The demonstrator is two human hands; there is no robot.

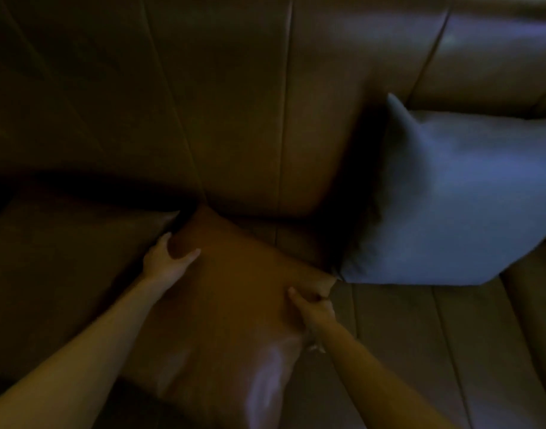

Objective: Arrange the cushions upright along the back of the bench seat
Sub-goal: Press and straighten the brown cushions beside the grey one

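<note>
An orange-brown cushion (234, 292) lies tilted on the bench seat in the dim middle of the view, its top corner near the backrest. My left hand (165, 258) grips its upper left edge, thumb on the front face. My right hand (313, 305) pinches its right corner. A grey-blue cushion (457, 205) leans against the backrest (234, 103) to the right, its lower left corner almost touching the orange cushion's right corner. Another brown cushion (64, 267) lies to the left, partly behind my left arm.
The brown leather seat (420, 351) stretches out at the lower right, with seams running across it. The backrest panels fill the top of the view. The light is very low, and the far left is in deep shadow.
</note>
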